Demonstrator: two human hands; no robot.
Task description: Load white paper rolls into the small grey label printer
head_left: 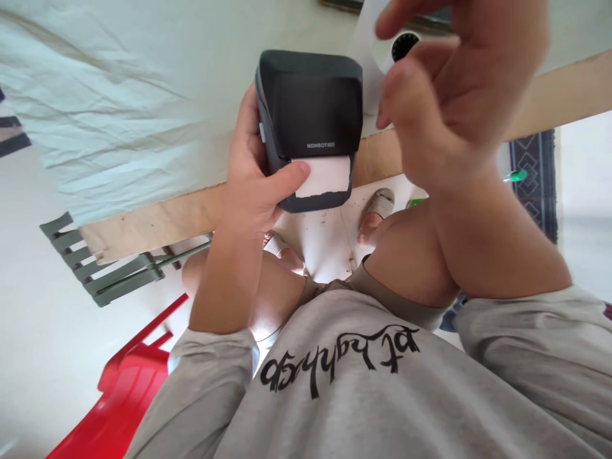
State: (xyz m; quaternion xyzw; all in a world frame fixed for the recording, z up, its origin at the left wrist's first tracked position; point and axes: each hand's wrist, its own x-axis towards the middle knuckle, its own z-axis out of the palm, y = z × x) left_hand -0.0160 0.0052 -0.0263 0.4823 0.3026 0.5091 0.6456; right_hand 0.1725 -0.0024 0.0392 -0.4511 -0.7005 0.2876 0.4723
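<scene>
My left hand (253, 172) grips a black label printer (313, 115) marked NIIMBOT, its fingers around the left side. The thumb rests on a white paper label (325, 177) that shows at the printer's lower front; the label's bottom edge looks uneven. To the right of the printer, and apart from it, my right hand (459, 89) is raised with its fingers bent and spread. I see nothing between those fingers. Behind it is a white object with a dark round opening (405, 46), partly hidden by the fingers.
A table with a pale, wrinkled cloth (119, 95) and a wooden edge (157, 220) lies in front of me. A green slatted chair (109, 271) and a red plastic chair (129, 389) stand at the left. A dark patterned mat (535, 185) is at the right.
</scene>
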